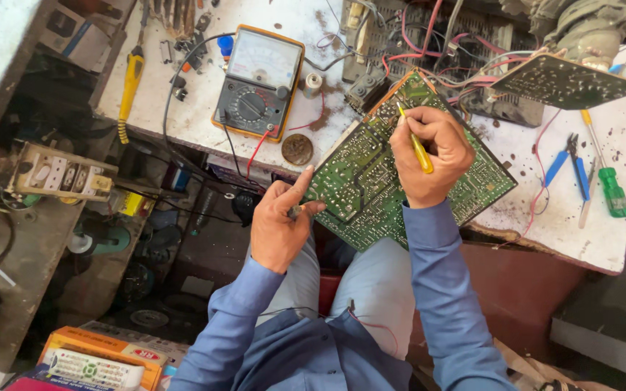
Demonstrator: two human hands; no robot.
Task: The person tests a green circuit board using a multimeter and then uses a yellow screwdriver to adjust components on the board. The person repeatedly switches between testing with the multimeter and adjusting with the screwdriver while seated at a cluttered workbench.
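A large green circuit board (371, 181) lies tilted over the edge of the white workbench (204, 116), solder side up. My left hand (282, 224) grips the board's near left edge, index finger stretched along it, with a small dark object pinched at the thumb. My right hand (432, 156) rests on the board and holds a thin yellow-handled tool (416, 141), its tip touching the board near the top corner.
An analog multimeter (257, 81) with red and black leads sits left of the board. A second circuit board (563, 81) and wired electronics lie at the back right. Blue-handled pliers (568, 163) and a green screwdriver (606, 177) rest at right. A yellow screwdriver (130, 83) lies at left.
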